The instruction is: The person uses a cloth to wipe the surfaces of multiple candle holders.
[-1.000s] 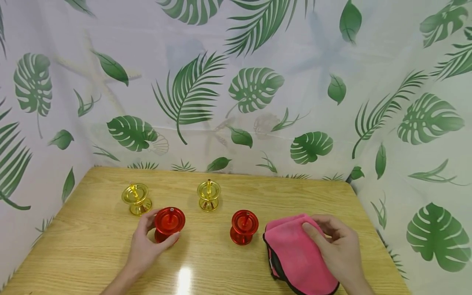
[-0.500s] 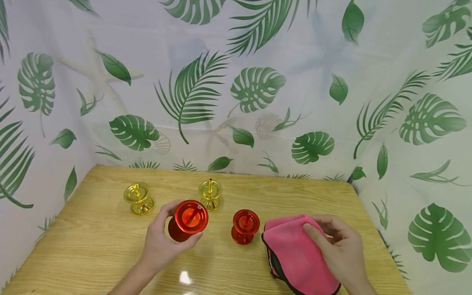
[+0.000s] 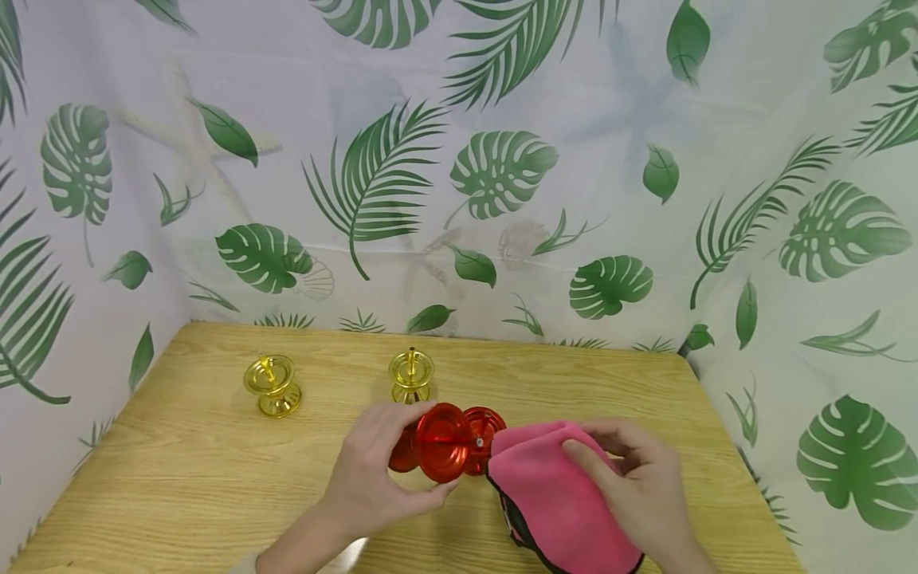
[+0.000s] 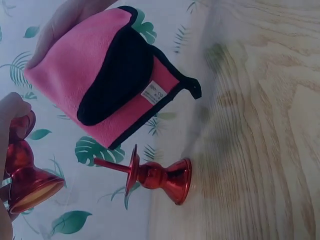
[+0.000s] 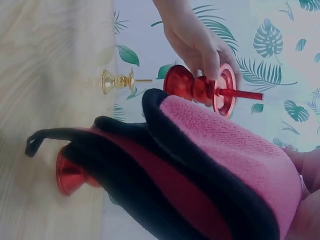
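Observation:
My left hand (image 3: pixel 373 470) grips a shiny red candle holder (image 3: pixel 441 453) with a central spike. It is raised off the table and tilted, its dish and spike pointing right toward the cloth. My right hand (image 3: pixel 638 486) pinches a folded pink cloth (image 3: pixel 559 486) with black edging. In the left wrist view, the cloth's black lining, white label and small loop show, and it hangs above the table. A second red candle holder (image 4: pixel 175 179) stands upright on the table. The head view shows it partly hidden behind the held one and the cloth.
Two gold candle holders stand farther back, one at the left (image 3: pixel 274 383) and one near the middle (image 3: pixel 411 373). The wooden table (image 3: pixel 179 478) ends against white sheeting (image 3: pixel 502 303) printed with green leaves, at the back and both sides.
My left hand has lifted the red candle holder, carried it right and tipped it toward the cloth. My right hand has shifted slightly left with the cloth.

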The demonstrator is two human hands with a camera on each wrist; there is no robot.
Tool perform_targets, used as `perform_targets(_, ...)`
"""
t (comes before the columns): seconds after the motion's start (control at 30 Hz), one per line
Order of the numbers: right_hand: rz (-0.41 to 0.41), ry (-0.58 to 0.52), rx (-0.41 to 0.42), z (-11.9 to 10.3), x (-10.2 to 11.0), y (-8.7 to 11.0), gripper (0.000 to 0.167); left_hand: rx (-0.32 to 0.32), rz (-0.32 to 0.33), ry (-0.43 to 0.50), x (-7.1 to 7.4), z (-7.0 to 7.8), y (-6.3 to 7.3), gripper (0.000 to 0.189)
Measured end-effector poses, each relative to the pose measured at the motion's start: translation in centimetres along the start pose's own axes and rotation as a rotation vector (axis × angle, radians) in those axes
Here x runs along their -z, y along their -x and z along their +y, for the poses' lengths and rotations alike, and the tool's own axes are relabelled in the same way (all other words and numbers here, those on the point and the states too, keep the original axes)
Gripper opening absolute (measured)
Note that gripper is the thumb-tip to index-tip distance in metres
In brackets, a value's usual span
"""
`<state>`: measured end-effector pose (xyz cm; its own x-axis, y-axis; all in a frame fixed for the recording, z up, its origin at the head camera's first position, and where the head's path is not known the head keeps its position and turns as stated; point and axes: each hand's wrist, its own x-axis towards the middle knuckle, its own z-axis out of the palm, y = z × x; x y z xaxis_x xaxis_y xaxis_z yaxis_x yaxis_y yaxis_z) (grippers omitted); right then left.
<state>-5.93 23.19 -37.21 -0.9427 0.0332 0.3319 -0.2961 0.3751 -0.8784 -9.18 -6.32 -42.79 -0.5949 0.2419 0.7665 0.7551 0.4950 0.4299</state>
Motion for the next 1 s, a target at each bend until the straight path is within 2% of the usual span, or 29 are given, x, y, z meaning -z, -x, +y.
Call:
perform_targets(0.13, -0.032, 0.029, 0.013, -0.2, -0.5, -0.1, 0.017, -0.092, -0.014, -0.036, -0.8, 0.9, -0.7, 0.086)
perform_targets(0.3, -0.099, -0.011, 0.001, -0.3, -1.0, 0.0, 0.015, -0.185, -0.038, -0.102, -1.9, 1.8, -1.1, 0.087)
perform_targets(0.43, -0.159, -0.004, 0.044, -0.2, -1.3, -0.2, 0.014, -0.255, -0.059, -0.156, -2.6, 2.3, -1.3, 0.086)
perform_targets(0.57, -0.219, 0.025, 0.078, -0.2, -1.5, -0.4, 0.014, -0.305, -0.074, -0.211, -3.0, 2.6, -1.5, 0.083)
perform_targets(0.73, -0.248, 0.043, 0.048, -0.6, -2.2, -0.4, 0.011, -0.329, -0.087, -0.251, -3.1, 2.9, -1.6, 0.079)
perform_targets(0.83, -0.225, 0.049, 0.119, -0.7, -2.8, -0.1, 0.015, -0.329, -0.091, -0.260, -3.2, 3.0, -1.6, 0.080)
perform_targets(1.0, -0.173, 0.125, 0.400, -0.3, -3.6, 0.5, 0.030, -0.326, -0.100, -0.246, -2.9, 3.1, -1.7, 0.083)
